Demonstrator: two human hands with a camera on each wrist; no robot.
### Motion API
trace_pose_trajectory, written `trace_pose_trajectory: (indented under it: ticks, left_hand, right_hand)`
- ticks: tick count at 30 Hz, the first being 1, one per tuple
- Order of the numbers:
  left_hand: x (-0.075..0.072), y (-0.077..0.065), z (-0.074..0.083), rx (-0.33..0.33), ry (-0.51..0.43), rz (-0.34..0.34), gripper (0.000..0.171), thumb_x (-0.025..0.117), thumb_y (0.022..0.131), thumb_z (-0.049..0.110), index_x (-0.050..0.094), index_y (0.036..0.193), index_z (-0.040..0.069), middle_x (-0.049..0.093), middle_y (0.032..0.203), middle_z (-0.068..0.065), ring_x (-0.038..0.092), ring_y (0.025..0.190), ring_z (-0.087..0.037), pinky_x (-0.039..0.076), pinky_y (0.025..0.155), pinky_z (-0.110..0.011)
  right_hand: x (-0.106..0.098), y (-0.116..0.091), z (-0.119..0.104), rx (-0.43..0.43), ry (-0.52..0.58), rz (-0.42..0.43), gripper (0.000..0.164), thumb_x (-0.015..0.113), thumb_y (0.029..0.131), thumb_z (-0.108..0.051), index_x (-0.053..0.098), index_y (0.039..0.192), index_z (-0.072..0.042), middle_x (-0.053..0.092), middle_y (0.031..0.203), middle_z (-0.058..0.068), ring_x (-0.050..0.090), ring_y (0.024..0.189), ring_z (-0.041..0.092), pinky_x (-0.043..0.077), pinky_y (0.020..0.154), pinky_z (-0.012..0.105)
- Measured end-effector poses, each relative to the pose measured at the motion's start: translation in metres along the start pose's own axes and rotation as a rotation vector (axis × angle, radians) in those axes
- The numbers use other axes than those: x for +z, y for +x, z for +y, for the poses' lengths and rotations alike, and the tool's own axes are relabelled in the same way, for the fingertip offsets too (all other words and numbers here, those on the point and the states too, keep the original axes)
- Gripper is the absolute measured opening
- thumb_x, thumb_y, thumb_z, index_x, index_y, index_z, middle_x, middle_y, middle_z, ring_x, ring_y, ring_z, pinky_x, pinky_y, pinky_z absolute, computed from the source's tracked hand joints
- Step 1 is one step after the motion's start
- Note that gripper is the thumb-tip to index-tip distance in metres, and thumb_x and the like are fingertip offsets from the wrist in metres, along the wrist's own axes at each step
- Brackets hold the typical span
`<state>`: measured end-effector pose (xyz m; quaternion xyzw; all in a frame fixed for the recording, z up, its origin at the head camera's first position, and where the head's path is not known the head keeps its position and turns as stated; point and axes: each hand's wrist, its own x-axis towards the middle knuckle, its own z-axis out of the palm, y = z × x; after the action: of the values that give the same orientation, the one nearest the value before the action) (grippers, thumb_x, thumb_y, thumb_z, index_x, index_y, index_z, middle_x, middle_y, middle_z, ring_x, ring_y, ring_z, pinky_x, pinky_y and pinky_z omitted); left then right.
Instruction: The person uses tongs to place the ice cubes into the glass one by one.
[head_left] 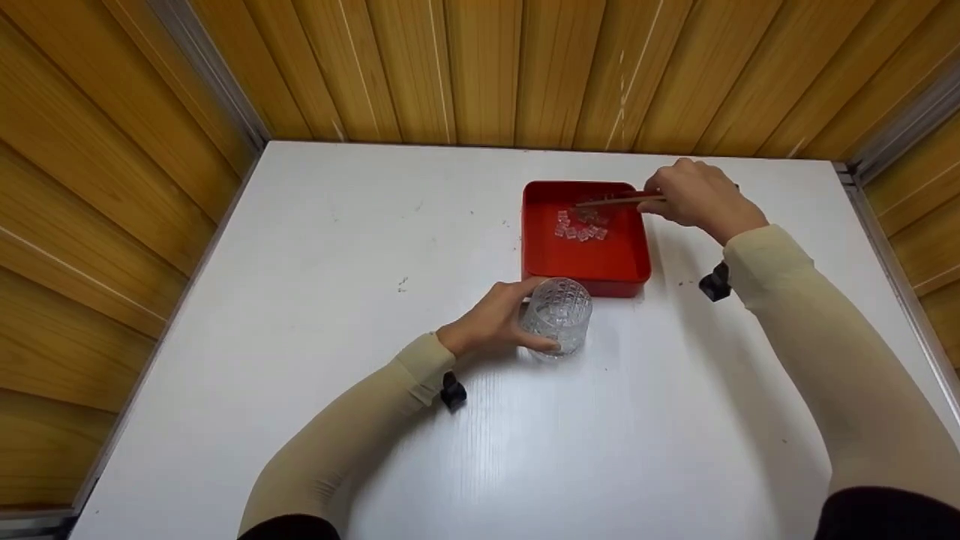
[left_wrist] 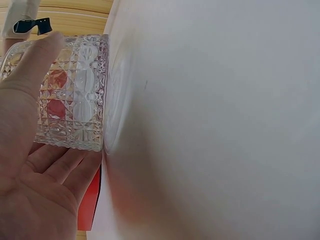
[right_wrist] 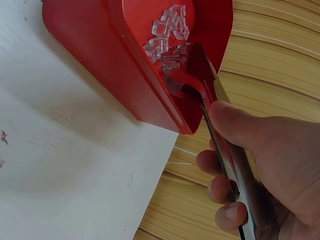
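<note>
My left hand (head_left: 491, 319) grips a clear cut-glass tumbler (head_left: 562, 319), thumb on the near side and fingers round the far side. The glass stands upright on the table, close to the front of a square red tray (head_left: 589, 262). In my right hand (head_left: 694, 196) is a pair of metal tongs (right_wrist: 223, 150), held between thumb and fingers and reaching over the tray's right wall. The fork-like tip of the tongs is down among several clear ice cubes (right_wrist: 170, 21) inside the tray.
A white table (head_left: 337, 247) with small dark specks lies under everything. Yellow wood-look panels (head_left: 480, 75) stand behind and at both sides, with metal edging (head_left: 210, 67) at the corners. A black wrist mount (head_left: 715, 282) hangs below the right cuff.
</note>
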<state>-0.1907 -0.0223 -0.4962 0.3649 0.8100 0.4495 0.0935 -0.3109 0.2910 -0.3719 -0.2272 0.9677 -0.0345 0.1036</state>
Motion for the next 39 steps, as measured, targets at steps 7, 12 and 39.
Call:
trace_pose_trajectory:
  ticks: [7, 12, 39]
  left_hand:
    - [0.0008, -0.0002, -0.0007, -0.005, -0.008, -0.005, 0.085, 0.094, 0.074, 0.037, 0.054, 0.145, 0.013, 0.068, 0.13, -0.002, 0.063, 0.116, -0.009, 0.049, 0.1, -0.019]
    - [0.0004, -0.0006, -0.0001, -0.001, -0.022, -0.005, 0.087, 0.094, 0.074, 0.036, 0.053, 0.147, 0.013, 0.068, 0.131, -0.002, 0.062, 0.117, -0.01, 0.049, 0.1, -0.02]
    - [0.0007, -0.0016, -0.0017, -0.001, -0.014, 0.001, 0.085, 0.094, 0.074, 0.037, 0.054, 0.146, 0.013, 0.068, 0.13, 0.0, 0.062, 0.114, -0.009, 0.05, 0.099, -0.022]
  right_hand:
    - [0.0037, -0.0005, 0.0026, 0.001, 0.015, -0.001, 0.028, 0.074, 0.096, -0.019, 0.076, 0.116, 0.002, 0.076, 0.093, 0.017, 0.063, 0.071, 0.025, 0.056, 0.061, 0.038]
    - [0.0031, -0.0006, 0.0022, 0.018, 0.037, -0.016, 0.03, 0.074, 0.097, -0.019, 0.075, 0.118, 0.002, 0.075, 0.097, 0.019, 0.064, 0.074, 0.027, 0.057, 0.064, 0.039]
    - [0.0081, -0.0036, 0.005, 0.02, 0.022, 0.014, 0.029, 0.072, 0.098, -0.019, 0.075, 0.119, 0.001, 0.076, 0.098, 0.018, 0.061, 0.071, 0.026, 0.052, 0.059, 0.036]
